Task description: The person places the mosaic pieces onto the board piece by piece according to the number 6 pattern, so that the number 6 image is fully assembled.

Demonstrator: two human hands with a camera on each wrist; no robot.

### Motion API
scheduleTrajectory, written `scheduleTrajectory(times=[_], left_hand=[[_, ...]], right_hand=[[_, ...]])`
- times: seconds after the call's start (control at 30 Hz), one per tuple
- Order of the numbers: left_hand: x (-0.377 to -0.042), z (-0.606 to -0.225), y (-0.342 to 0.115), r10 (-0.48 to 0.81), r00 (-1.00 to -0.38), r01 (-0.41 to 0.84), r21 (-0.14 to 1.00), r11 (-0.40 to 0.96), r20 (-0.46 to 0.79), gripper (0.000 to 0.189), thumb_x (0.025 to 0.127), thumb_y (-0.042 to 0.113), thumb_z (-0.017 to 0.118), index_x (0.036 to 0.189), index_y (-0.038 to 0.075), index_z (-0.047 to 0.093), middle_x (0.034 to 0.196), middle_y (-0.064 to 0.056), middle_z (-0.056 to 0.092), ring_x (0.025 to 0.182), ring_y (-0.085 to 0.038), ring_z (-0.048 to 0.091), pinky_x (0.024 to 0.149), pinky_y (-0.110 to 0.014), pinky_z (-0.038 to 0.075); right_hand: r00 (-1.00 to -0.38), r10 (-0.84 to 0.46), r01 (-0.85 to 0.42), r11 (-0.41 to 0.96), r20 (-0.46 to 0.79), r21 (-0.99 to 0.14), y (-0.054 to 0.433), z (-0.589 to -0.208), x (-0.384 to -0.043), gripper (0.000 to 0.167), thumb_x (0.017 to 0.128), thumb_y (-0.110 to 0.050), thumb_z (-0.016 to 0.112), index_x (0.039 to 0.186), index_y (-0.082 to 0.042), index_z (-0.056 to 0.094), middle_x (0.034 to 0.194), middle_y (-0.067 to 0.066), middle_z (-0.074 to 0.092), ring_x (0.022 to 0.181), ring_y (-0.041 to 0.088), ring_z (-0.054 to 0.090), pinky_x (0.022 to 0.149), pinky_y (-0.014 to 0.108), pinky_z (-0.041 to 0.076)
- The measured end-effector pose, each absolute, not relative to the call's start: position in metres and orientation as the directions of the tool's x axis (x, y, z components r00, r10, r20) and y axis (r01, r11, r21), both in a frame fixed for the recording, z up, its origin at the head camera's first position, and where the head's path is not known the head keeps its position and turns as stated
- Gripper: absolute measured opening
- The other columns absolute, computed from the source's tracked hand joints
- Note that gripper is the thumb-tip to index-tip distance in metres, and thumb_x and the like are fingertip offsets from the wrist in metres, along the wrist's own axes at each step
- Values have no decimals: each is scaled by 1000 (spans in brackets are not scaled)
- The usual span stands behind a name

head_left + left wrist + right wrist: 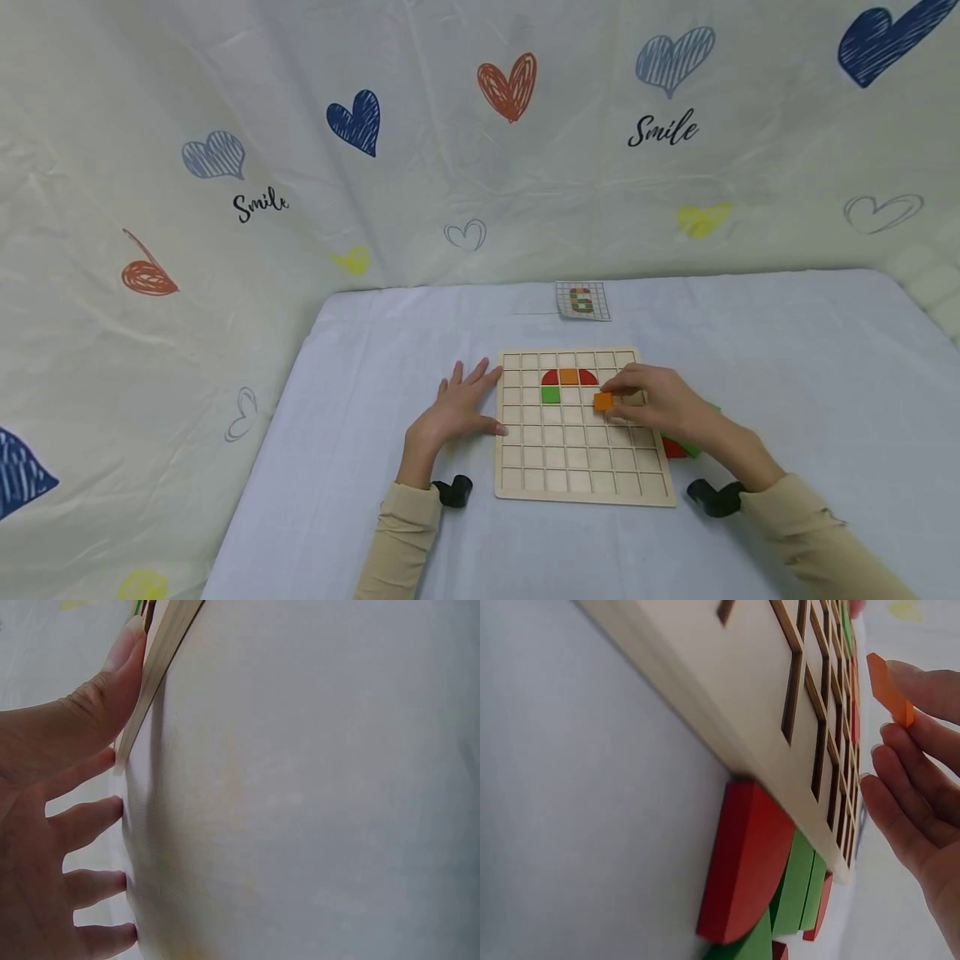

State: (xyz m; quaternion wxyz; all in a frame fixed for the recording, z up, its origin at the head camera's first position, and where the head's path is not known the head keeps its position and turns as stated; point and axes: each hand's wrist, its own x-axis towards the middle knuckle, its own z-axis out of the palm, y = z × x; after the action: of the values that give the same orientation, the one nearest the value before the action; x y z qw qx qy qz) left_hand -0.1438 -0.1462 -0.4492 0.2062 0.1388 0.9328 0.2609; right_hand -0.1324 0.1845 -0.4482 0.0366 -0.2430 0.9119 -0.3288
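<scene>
A pale wooden grid board (566,459) lies on the white-covered table. Two red quarter-round pieces, the left one (551,377) and the right one (588,377), flank an orange square (569,377) in one row. Below the left red piece sits a green square (551,394). My right hand (651,402) pinches another orange square block (603,402) between thumb and finger, over the board right of the green square. In the right wrist view this orange block (890,690) is tilted above the grid. My left hand (457,408) is spread, its thumb and index finger at the board's left edge.
Red and green blocks (746,862) lie in a loose pile against the board's right side, partly hidden by my right arm in the head view. A small printed pattern card (582,301) lies behind the board. A heart-patterned cloth (420,150) hangs behind the table.
</scene>
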Motion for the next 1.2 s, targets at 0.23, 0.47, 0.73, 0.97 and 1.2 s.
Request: scheduleTrajectory(times=[0.23,0.47,0.73,0.97,1.2], left_hand=[[-144,-450,-147,367,-876,153,543,826,-312,97,83,32,87,163,20,33,173,-5,17,158,-45,-3,125,-67,5],[-144,-450,-147,366,-877,154,540,827,-311,97,83,33,87,163,21,33,173,-5,17,158,-45,-3,125,-67,5],[-145,-451,-146,367,-875,151,544,826,-315,97,83,32,87,163,22,33,173,-5,16,159,-45,-4,126,-66,4],[-145,-451,-147,370,-875,155,544,825,-312,97,83,32,87,163,20,33,173,-6,17,158,-46,-3,125,-67,5],[-144,-450,-147,372,-873,154,546,823,-314,97,83,33,86,163,20,33,173,-6,16,158,-46,-3,125,-67,5]], right_hand=[[-856,-503,-466,646,122,-605,175,-449,-135,26,83,-12,86,107,-6,78,100,-1,74,87,19,62,74,31,56],[-831,-542,-487,602,124,-633,163,-451,-138,23,84,-10,85,105,-5,78,96,0,72,83,18,62,70,27,55],[-815,-569,-504,604,109,-618,146,-453,-140,20,84,-13,85,102,-5,78,89,-4,68,79,12,56,70,27,51],[-797,-596,-531,617,96,-581,135,-456,-142,20,84,-13,85,101,-4,78,90,-2,69,81,10,56,76,32,51],[-804,-592,-501,618,61,-606,126,-456,-143,19,85,-11,83,102,-4,78,90,-2,68,82,10,54,73,27,51]])
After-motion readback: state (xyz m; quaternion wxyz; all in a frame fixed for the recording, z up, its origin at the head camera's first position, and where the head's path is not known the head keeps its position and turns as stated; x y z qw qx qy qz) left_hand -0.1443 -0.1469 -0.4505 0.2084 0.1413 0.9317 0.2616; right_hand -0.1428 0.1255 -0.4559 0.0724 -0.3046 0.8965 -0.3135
